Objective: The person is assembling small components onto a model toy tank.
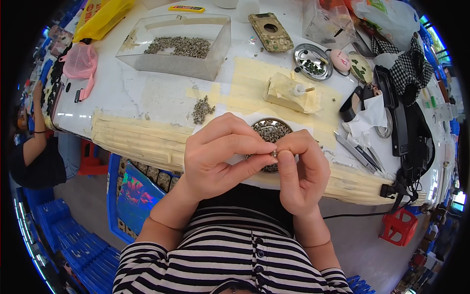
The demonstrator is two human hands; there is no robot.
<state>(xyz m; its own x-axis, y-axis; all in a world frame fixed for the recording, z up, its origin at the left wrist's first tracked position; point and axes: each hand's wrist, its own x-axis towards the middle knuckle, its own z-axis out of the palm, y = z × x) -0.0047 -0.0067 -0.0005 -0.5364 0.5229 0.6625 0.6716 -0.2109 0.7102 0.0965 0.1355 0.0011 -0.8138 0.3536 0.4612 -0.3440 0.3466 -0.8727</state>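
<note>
My left hand (pixel 218 152) and my right hand (pixel 304 171) meet over the table's front edge, fingertips pinched together. Between them is a tiny metallic piece (pixel 274 153), too small to name. Just under my fingers, a round dish (pixel 287 126) holds many small grey-brown metal parts (pixel 268 132); my hands hide some of it. Beyond my left hand lies a loose pile of similar parts (pixel 201 110). A block wrapped in cream tape (pixel 286 93), with a small white nozzle (pixel 299 89) on it, sits past the dish.
A clear box (pixel 215 63) of small parts stands far left. Far right are a camouflage-patterned case (pixel 270 32) and a metal dish (pixel 327 74) with dark green bits. Tweezers (pixel 355 153) lie at right. A blue crate (pixel 113 196) and red stool (pixel 399 227) stand below; another person (pixel 39 157) sits left.
</note>
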